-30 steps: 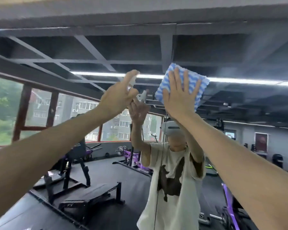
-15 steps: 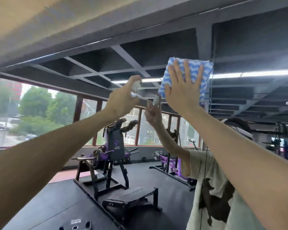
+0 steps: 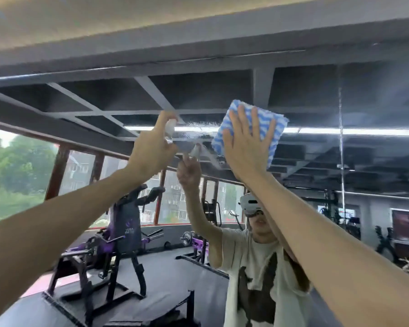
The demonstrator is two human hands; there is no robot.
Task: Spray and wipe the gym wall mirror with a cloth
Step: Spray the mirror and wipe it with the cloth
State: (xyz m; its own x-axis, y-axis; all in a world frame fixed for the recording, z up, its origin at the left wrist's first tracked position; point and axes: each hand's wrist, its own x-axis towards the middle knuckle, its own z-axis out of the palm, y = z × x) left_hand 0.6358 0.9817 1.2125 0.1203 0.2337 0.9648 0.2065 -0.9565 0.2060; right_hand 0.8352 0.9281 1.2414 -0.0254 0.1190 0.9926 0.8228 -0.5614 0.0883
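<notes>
Left hand point(image 3: 151, 154) is up high, fingers wrapped round a small clear spray bottle point(image 3: 170, 131) with the nozzle end pointed at the glass. Right hand point(image 3: 243, 147) is spread flat, fingers straight, pressing the blue and white striped cloth point(image 3: 278, 130) onto the mirror point(image 3: 316, 107) just to the right of the bottle. Between the two there's a wet, misty patch point(image 3: 194, 132) on the glass. Lower down the mirror reflects the person's pale t-shirt point(image 3: 253, 267), and a purple gym machine point(image 3: 124, 232) off to the left.
</notes>
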